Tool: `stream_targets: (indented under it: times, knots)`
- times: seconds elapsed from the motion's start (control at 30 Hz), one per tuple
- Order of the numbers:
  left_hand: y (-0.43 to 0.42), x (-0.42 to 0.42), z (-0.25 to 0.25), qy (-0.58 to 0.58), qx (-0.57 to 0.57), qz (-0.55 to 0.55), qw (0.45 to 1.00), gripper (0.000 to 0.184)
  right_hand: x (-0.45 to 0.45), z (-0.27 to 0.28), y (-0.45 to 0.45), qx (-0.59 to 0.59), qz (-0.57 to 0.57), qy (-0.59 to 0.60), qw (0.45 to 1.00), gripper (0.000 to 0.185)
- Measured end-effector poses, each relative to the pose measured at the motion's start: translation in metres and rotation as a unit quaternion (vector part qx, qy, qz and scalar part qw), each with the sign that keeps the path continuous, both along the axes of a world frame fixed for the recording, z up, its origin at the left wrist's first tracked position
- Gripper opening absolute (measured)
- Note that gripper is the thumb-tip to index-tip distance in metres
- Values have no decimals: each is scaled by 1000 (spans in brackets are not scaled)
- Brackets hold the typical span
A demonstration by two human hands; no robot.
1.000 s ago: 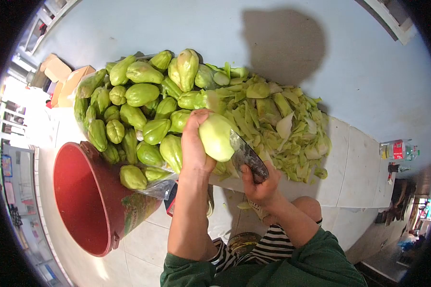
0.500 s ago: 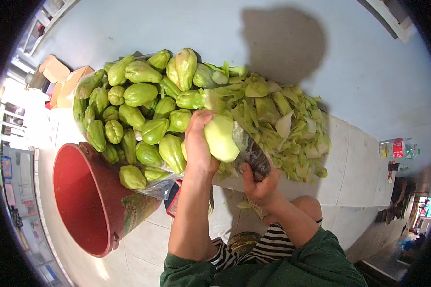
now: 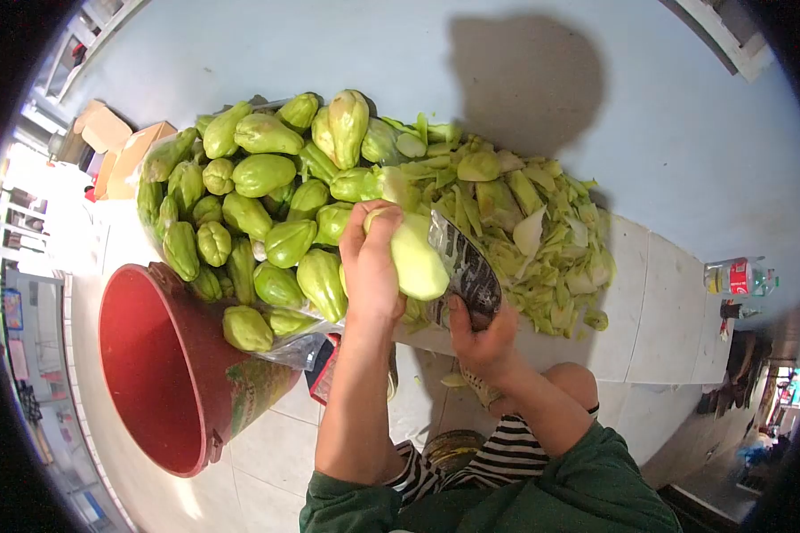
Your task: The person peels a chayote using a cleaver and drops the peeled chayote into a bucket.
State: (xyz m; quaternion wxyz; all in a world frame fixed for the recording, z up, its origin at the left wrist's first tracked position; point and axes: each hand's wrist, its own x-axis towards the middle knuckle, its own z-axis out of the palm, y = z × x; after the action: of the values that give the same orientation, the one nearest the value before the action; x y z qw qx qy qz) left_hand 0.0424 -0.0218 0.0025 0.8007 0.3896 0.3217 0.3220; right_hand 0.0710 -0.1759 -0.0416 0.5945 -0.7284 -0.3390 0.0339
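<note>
Pale green and smooth, a peeled oval chayote (image 3: 420, 258) is held up in the left hand (image 3: 371, 266), above the near edge of a white tiled ledge (image 3: 653, 306); the fingers are curled over its upper end and round its far side, the grip closed to the width of the fruit; the right hand (image 3: 484, 342) is closed round the lower end of a broad, dark-bladed knife (image 3: 464, 266), the thumb pressed against the flat of the metal; the blade stands tilted just beside the fruit, on the side away from the left hand, though whether the edge touches the flesh cannot be told.

Behind the left hand lies a heap of unpeeled, ribbed, pear-shaped green chayotes (image 3: 262, 178), piled on the ledge; against it, behind and beyond the knife, spreads a mound of thin yellow-green peelings (image 3: 524, 231); clear plastic sheeting (image 3: 292, 355) shows under the heap's near edge.

Red plastic, with its wide mouth turned to the view's left, a large bucket (image 3: 147, 373) stands near the heap; an open brown cardboard box (image 3: 138, 164) sits past the heap's far end; a clear bottle with a red label (image 3: 740, 277) is well apart, at the view's right; a pale blue wall (image 3: 329, 44) rises behind.
</note>
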Motion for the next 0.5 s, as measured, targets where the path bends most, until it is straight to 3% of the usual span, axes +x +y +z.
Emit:
stream_targets:
  times: [0.07, 0.23, 0.3, 0.33, 0.4, 0.43, 0.47, 0.5]
  knots:
    - [1, -1, 3, 31, 46, -1, 998, 18, 0, -2, 1, -2, 1, 12, 1000, 17]
    - [3, -1, -3, -18, -17, 0, 1000, 18, 3, -14, -2, -9, -15, -35, 999, 18]
    - [4, -6, 2, -23, -18, -19, 999, 21, 9, -10, -7, -25, 23, 74, 997, 22]
    - [6, -9, 6, -28, -17, -38, 999, 24, 16, -2, -11, -25, 22, 74, 997, 22]
    - [12, -18, 15, -28, -20, -93, 995, 24, 33, 22, -18, -64, 63, 271, 958, 26]
    - [16, -23, 18, -27, -24, -147, 988, 24, 41, 31, -20, -65, 62, 271, 958, 26]
    - [21, -26, 19, -30, -36, -183, 982, 36, 50, 38, -21, -51, 115, 334, 934, 27]
    - [19, -25, 20, -31, -36, -184, 982, 36, 58, 41, -23, -36, 166, 393, 904, 29]
